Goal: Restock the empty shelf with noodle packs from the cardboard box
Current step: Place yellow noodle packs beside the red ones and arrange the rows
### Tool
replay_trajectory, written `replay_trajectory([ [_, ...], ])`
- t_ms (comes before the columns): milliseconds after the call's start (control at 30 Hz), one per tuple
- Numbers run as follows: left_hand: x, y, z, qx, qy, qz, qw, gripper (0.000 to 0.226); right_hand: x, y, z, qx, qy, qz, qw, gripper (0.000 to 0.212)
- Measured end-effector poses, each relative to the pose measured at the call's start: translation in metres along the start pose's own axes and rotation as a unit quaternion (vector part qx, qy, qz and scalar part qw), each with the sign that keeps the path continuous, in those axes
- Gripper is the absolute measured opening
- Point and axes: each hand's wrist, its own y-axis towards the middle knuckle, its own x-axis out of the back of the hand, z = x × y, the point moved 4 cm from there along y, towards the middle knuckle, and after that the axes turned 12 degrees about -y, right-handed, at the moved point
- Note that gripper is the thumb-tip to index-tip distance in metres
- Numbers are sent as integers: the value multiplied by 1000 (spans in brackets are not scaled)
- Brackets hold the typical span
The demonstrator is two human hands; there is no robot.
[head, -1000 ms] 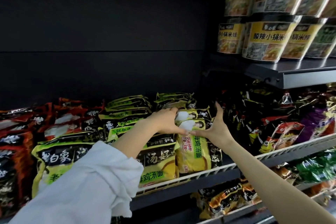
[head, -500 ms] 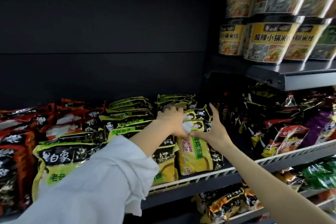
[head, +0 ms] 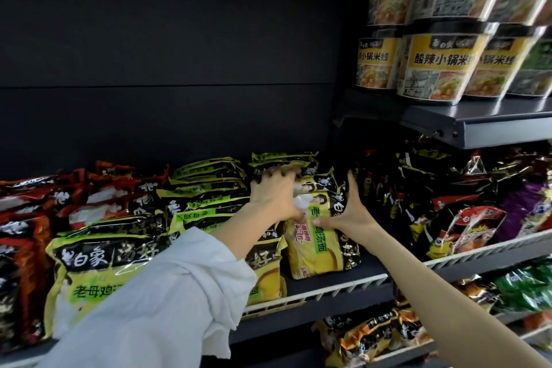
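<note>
Dark metal shelf is carrying rows of crinkly red, green and yellow noodle packs, no cardboard box showing. Yellow-and-black plastic noodle pack is standing upright at the row's right end, just being seated. Left hand is curling over the packs' tops; right hand, fingers straight, is pressing the pack's side. Next, I'd judge: squaring the pack up, releasing.

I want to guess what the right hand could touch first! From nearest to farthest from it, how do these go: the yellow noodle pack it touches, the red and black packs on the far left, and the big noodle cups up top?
1. Yellow noodle pack: touching the right hand.
2. Noodle cups: on the shelf above, to the right.
3. Red and black packs: far left of the shelf.
</note>
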Motion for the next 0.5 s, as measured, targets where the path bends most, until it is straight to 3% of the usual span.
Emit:
replay_trajectory([
  [100, 1, 2, 7, 9, -82, 12, 996, 95, -5, -5, -17, -46, -23, 62, 997, 106],
  [167, 7, 3, 14, 19, -149, -2, 989, 80, -3, -6, -21, -63, -52, 43, 996, 98],
  [300, 15, -5, 30, 13, -200, 16, 980, 42, 7, -3, 2, -18, -130, 18, 991, 111],
  [500, 19, -9, 29, 7, -231, 12, 973, 39, 15, 6, 34, 57, -348, 27, 935, 116],
])
